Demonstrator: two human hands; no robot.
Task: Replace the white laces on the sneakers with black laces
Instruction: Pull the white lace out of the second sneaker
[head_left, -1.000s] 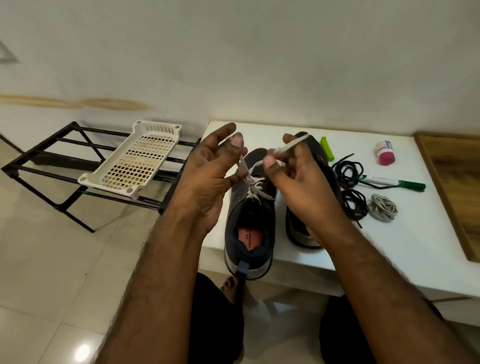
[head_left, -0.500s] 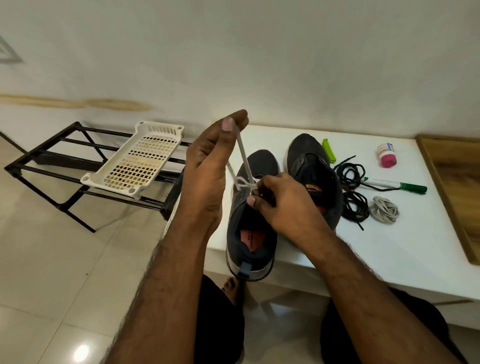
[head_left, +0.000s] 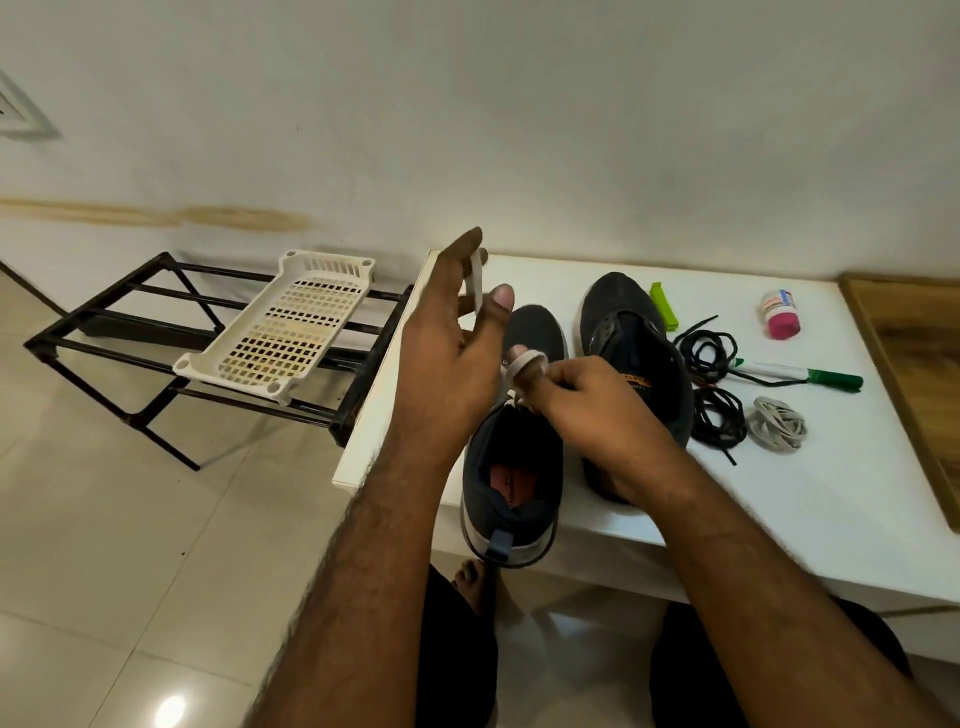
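A white, smooth tabletop (head_left: 779, 519) carries everything, with a wood-grained board (head_left: 914, 374) along its right edge. Off its left edge stands a black metal-tube rack (head_left: 104, 332) bearing a cream perforated plastic tray (head_left: 280, 332).

Two dark knit sneakers sit at the front-left of the tabletop, toes toward the wall. The left sneaker (head_left: 511, 499) overhangs the front edge with its heel; a red insole label shows inside, its print too small to read. The right sneaker (head_left: 634, 332) lies just beside it, an orange tag on its tongue unreadable.

The left hand (head_left: 447, 364) is raised over the left sneaker's toe, thumb and fingers pinching one flat end of the white lace (head_left: 524, 364). The right hand (head_left: 587, 405) is curled over the sneaker's throat, the lace looped round a fingertip and running down to the eyelets.

Right of the sneakers lie coiled black laces (head_left: 711, 384), round and cord-like, then a grey-white bundled lace (head_left: 779, 428). Behind these are a green-capped marker (head_left: 800, 374), a flat lime-green clip (head_left: 664, 306) and a small pink-capped bottle (head_left: 781, 314), label illegible.
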